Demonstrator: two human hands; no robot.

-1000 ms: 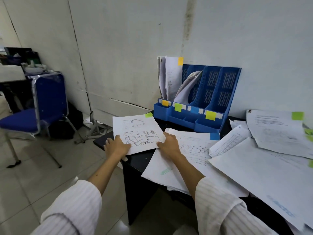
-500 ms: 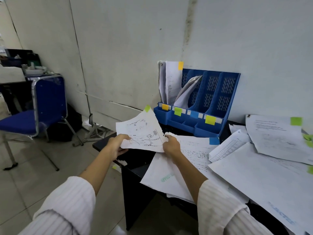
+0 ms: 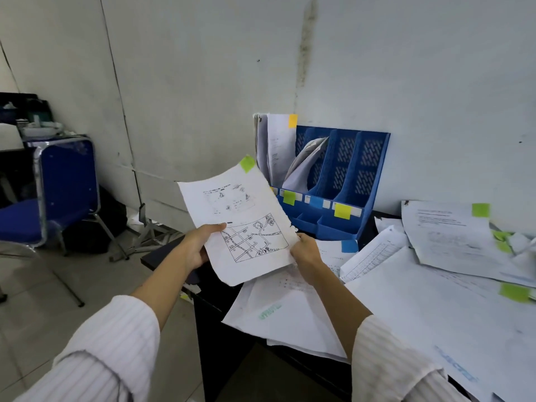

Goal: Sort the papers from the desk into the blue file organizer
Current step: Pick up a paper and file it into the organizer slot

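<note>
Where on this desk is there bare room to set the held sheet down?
Little. Bare black desk shows only at the left corner, under the left hand, and in a strip before the blue file organizer. Right of that, loose papers overlap everywhere.

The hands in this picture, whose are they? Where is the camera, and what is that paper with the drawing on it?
There is no machine here. The camera sits on a person's head and looks down, so you see that person's own arms in white sleeves. The left hand and the right hand each grip one side of a sheet held up in the air. It has a map drawing on it and a green sticky tab at its top corner. Behind it, against the wall, stands the blue file organizer with coloured labels on its slots; two slots already hold papers. More loose papers lie spread over the black desk. A blue chair stands to the left.
</note>
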